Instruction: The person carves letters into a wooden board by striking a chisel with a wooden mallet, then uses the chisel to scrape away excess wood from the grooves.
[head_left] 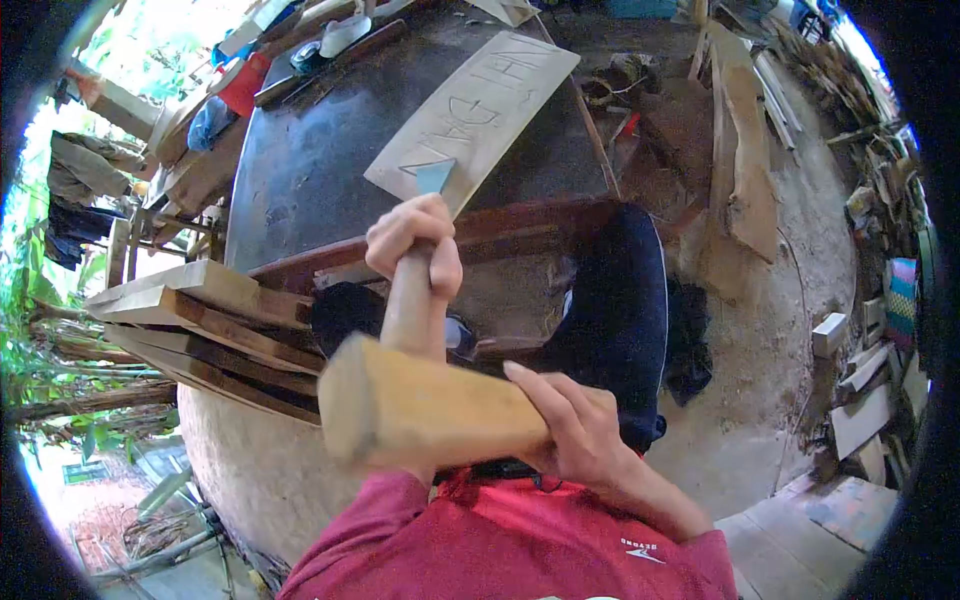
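My left hand point(415, 240) is wrapped round a chisel point(406, 300); its wooden handle points back toward me. The chisel's flat blade rests at or just over the near end of a pale wooden board point(505, 95), where letters are cut or drawn. Whether the edge bites into the wood cannot be seen. My right hand point(585, 425) grips the narrow end of a wooden mallet point(440, 400). The mallet's thick, squared end is slightly blurred and looms close to the camera, overlapping the back end of the chisel handle.
The board lies on a dark tabletop point(310, 150). Stacked timber slabs point(210, 310) jut out at the left. A long plank point(742, 150) stands on the right, with wood scraps point(865, 400) along the far right. A red container point(243, 85) sits at the table's left edge.
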